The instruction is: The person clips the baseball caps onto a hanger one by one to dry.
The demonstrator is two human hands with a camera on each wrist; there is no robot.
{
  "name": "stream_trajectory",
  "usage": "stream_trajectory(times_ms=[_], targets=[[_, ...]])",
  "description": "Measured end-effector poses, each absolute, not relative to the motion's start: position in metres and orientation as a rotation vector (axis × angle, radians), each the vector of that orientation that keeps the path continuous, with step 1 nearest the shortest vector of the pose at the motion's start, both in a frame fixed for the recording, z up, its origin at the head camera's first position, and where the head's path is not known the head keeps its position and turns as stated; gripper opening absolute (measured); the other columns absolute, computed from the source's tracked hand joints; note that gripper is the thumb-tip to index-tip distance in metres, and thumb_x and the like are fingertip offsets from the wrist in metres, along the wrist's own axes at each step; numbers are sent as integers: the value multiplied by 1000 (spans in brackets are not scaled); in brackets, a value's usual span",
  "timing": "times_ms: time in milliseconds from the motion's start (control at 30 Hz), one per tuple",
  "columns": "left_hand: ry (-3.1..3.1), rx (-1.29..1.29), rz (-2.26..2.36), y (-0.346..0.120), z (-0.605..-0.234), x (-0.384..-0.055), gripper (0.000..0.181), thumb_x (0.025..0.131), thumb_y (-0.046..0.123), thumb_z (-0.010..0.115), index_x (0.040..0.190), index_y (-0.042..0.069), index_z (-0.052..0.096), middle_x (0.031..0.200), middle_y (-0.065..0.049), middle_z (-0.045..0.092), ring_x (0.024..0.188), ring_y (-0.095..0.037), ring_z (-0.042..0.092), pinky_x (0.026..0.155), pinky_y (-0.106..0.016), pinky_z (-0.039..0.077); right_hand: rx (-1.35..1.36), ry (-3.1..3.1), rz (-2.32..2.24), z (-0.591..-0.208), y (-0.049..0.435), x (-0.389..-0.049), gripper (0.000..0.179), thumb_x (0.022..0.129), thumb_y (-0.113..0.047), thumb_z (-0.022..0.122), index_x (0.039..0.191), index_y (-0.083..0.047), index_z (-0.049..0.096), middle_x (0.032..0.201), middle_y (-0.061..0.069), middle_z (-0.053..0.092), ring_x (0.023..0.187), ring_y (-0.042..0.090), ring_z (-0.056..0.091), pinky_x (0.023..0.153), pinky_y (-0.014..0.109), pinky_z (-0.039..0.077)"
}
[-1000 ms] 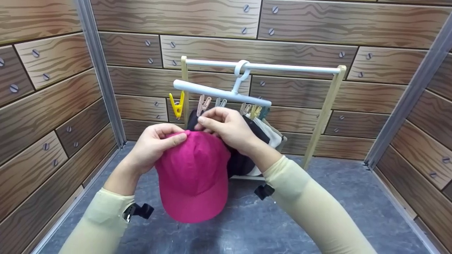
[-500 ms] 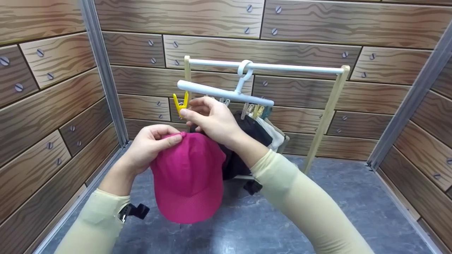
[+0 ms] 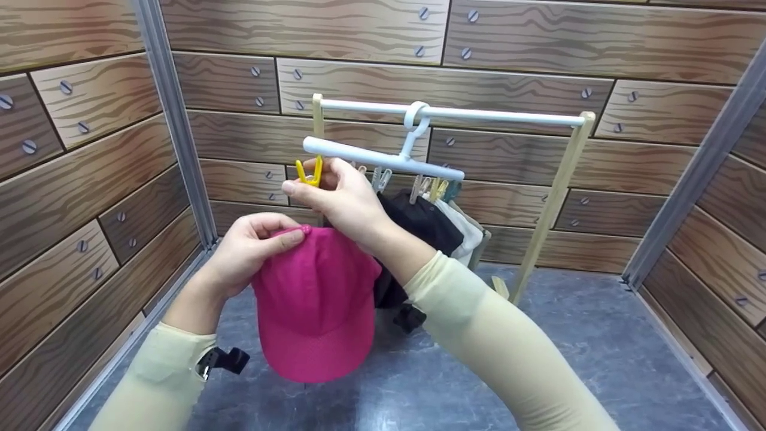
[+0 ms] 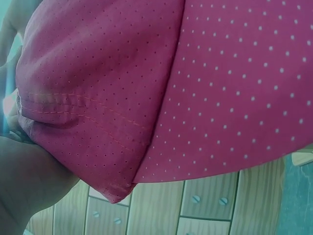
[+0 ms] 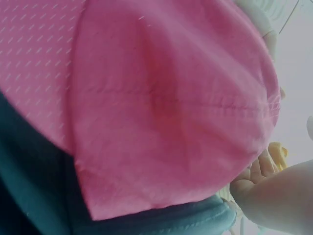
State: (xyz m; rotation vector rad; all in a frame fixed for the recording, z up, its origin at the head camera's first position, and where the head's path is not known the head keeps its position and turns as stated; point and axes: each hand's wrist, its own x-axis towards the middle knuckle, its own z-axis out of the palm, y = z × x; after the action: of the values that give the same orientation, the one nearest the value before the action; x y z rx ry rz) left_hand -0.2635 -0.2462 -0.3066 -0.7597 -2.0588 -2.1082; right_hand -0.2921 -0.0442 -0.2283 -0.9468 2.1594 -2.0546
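Observation:
My left hand (image 3: 254, 248) pinches the crown of a magenta baseball cap (image 3: 317, 287) beside its top button, and the cap hangs with its brim down. Dotted perforations cover the brim (image 4: 244, 93) in the left wrist view. Raised at the left end of a pale blue hanger (image 3: 359, 154), my right hand (image 3: 344, 203) has its thumb in front of a yellow clip (image 3: 309, 178) and its fingers behind. The clip's two handles point up between them; its lower end is hidden by the thumb. In the right wrist view, the cap (image 5: 171, 112) covers most of the scene.
The hanger tilts down to the right on the white rail (image 3: 497, 115) of a wooden rack. Several other clips (image 3: 383, 178) hang along it. A black cap (image 3: 422, 221) and a white cap (image 3: 470, 233) hang behind my right forearm. Wood-patterned walls enclose the grey floor (image 3: 574, 341).
My right hand has moved left, from beside a pink clip to the yellow clip. My left hand and the cap have drifted slightly left and down.

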Motion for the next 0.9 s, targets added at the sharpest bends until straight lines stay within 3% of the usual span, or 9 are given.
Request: stream_trajectory(times_ms=[133, 300, 533, 900], targets=[[-2066, -748, -2105, -246, -308, -264, 14, 104, 3, 74, 102, 13, 85, 88, 1, 77, 72, -8, 67, 64, -27, 57, -895, 2077, -2134, -227, -47, -292, 44, 98, -18, 87, 133, -4, 64, 108, 7, 79, 98, 19, 76, 80, 28, 55], [-2058, -746, -2105, -246, -308, -263, 16, 104, 2, 73, 100, 13, 84, 88, 1, 77, 71, -8, 66, 63, -26, 56, -877, 2034, -2175, -227, -47, -291, 39, 99, -16, 86, 130, -4, 65, 99, 6, 77, 92, 19, 76, 81, 28, 57], [-2038, -784, -2130, -242, -304, -263, 16, 104, 1, 73, 99, 13, 83, 86, 1, 75, 70, -8, 66, 62, -26, 56, -901, 2071, -2197, -225, -40, -289, 28, 100, -18, 85, 119, -6, 68, 89, 3, 73, 81, 17, 72, 71, 26, 53], [-2045, -855, -2119, -235, -301, -264, 17, 104, 1, 72, 101, 13, 84, 85, 1, 76, 69, -8, 66, 61, -25, 56, -922, 2123, -2197, -223, -26, -284, 19, 100, -21, 87, 104, -7, 74, 84, 3, 73, 76, 17, 71, 73, 28, 57]])
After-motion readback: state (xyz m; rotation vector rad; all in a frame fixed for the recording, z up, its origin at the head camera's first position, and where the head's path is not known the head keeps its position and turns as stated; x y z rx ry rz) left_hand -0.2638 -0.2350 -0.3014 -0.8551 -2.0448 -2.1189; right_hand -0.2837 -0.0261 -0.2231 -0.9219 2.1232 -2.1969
